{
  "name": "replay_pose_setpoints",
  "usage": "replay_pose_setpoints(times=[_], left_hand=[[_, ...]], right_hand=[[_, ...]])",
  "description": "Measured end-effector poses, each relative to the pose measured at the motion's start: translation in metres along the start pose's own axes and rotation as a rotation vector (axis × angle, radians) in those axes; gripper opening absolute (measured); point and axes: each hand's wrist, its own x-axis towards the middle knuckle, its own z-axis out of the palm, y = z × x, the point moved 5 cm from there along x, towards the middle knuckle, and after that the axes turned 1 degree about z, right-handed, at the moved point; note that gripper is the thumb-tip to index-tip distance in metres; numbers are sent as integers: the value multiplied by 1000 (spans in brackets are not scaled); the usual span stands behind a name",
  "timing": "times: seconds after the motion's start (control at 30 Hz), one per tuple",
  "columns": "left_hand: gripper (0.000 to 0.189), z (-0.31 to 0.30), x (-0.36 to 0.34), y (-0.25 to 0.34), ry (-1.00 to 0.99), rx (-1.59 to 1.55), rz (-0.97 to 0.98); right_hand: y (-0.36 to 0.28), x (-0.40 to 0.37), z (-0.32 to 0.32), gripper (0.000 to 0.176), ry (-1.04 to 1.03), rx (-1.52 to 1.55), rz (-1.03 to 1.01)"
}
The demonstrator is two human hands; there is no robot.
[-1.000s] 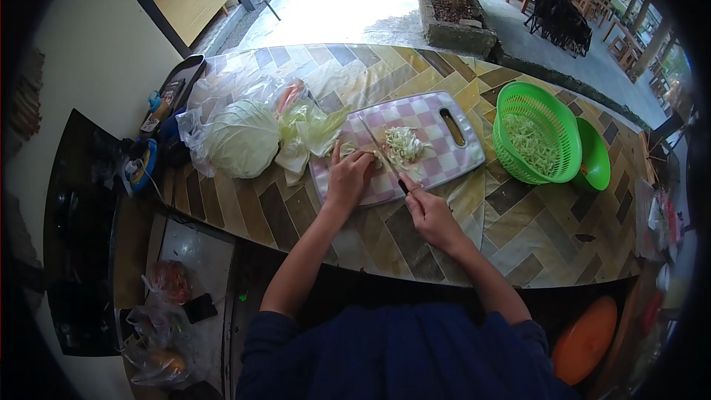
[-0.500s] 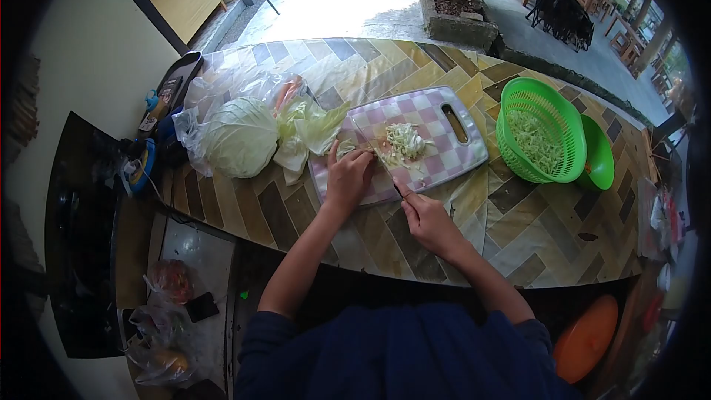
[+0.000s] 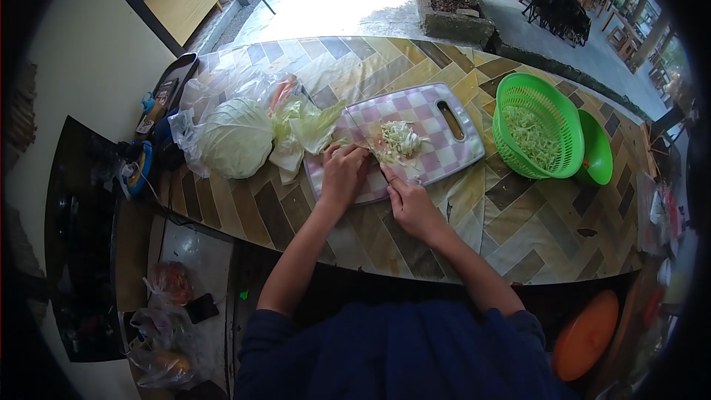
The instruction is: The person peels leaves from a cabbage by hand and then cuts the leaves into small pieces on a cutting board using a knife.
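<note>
My right hand [image 3: 412, 206] is wrapped round the handle of a knife [image 3: 384, 172], whose thin blade points away from me across the pink-and-white checked cutting board [image 3: 437, 107]. Just left of the blade, my left hand [image 3: 344, 178] presses with curled fingers on a piece of cabbage [image 3: 337, 150], mostly hidden under them. Shredded cabbage [image 3: 401, 139] lies in a small heap right of the blade. Loose cabbage leaves [image 3: 305, 130] rest against the board's left side, beside a whole cabbage [image 3: 237, 138].
A green basket [image 3: 506, 137] of shredded cabbage stands right of the board, overlapping a green bowl [image 3: 598, 150]. Behind the cabbage lies a clear plastic bag [image 3: 198, 96] with something orange in it. A dark tray [image 3: 178, 72] sits at the table's left edge.
My right hand and the knife handle have shifted left and slightly away from me, closer to my left hand. My left hand stays on the cabbage piece. The whole view has moved slightly.
</note>
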Motion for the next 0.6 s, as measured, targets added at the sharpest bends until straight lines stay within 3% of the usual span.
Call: replay_pose_setpoints(times=[0.23,0.6], left_hand=[[10,4,1,-1,-6,-56,-131],[16,5,-7,4,4,26,-77]], right_hand=[[2,-24,-21,49,-33,-20,43],[-18,-28,-11,51,-28,32,77]])
